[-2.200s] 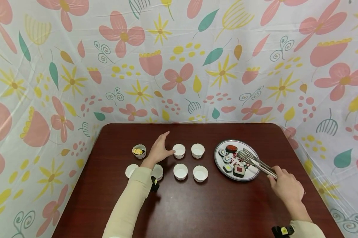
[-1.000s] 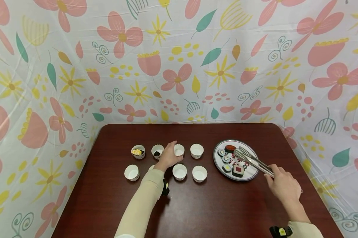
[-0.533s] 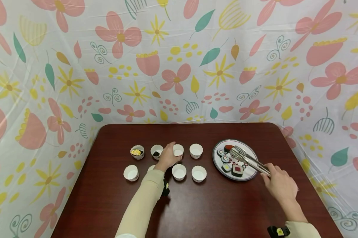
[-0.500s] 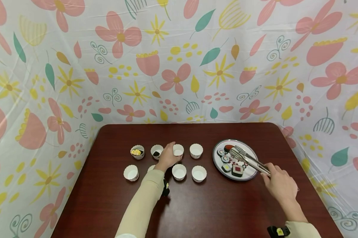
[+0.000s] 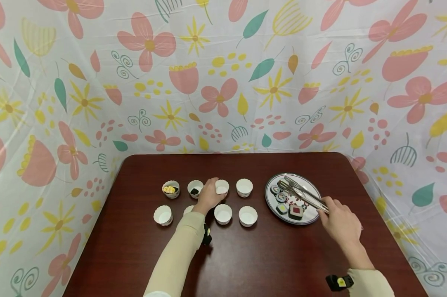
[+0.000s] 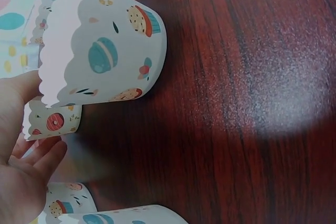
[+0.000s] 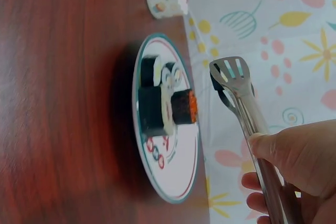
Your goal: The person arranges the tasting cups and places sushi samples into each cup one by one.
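The tongs point(image 7: 252, 119) stand over the plate point(image 5: 309, 215), right of centre in my head view, their long axis slanting from upper left down to the right hand point(image 5: 339, 222), whose thumb and fingers pinch the handle. What I'd steer by: the parted tips hang over the plate's upper left, where I can't make out the orange-topped roll point(image 7: 185, 107); the square roll point(image 5: 296, 211) lies lower in frame. The right hand is nearer the food; the left hand point(image 5: 208, 196) curls round a cup point(image 5: 222, 187) mid-frame.
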The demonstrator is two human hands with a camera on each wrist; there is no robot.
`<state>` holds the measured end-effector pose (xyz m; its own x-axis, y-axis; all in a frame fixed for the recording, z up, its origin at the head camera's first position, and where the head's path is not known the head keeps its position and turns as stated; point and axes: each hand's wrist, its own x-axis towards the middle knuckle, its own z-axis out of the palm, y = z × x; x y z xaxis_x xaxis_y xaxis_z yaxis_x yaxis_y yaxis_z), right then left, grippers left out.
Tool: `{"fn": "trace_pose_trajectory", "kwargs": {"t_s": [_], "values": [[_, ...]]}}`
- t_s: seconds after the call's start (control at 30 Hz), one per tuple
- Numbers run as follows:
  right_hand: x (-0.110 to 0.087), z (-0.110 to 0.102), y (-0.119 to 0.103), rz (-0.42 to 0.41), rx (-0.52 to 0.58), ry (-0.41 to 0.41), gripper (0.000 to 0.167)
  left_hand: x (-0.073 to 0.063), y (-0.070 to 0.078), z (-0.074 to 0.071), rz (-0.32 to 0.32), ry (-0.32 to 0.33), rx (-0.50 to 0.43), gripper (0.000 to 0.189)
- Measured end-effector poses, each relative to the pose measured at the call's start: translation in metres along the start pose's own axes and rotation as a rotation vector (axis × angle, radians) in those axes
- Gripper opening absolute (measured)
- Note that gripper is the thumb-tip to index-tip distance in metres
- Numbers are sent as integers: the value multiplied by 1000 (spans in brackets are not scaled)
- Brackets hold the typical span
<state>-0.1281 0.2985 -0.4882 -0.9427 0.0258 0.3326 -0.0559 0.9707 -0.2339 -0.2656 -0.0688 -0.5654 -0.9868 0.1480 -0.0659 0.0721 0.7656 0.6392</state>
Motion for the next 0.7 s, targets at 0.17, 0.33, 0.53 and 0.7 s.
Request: {"fn": "trace_pose_trajectory", "kwargs": {"t_s": [0.17, 0.33, 0.53, 0.7], "values": [[8, 3, -11, -16, 3, 9, 32, 0, 0, -1, -2, -2, 4, 67], [15, 7, -23, -40, 5, 27, 33, 0, 0, -2, 1, 6, 4, 66], [22, 12, -38, -75, 7, 22, 33, 0, -1, -2, 4, 9, -5, 65], [27, 16, -52, -91, 5, 20, 34, -1, -1, -1, 1, 5, -11, 65]]}}
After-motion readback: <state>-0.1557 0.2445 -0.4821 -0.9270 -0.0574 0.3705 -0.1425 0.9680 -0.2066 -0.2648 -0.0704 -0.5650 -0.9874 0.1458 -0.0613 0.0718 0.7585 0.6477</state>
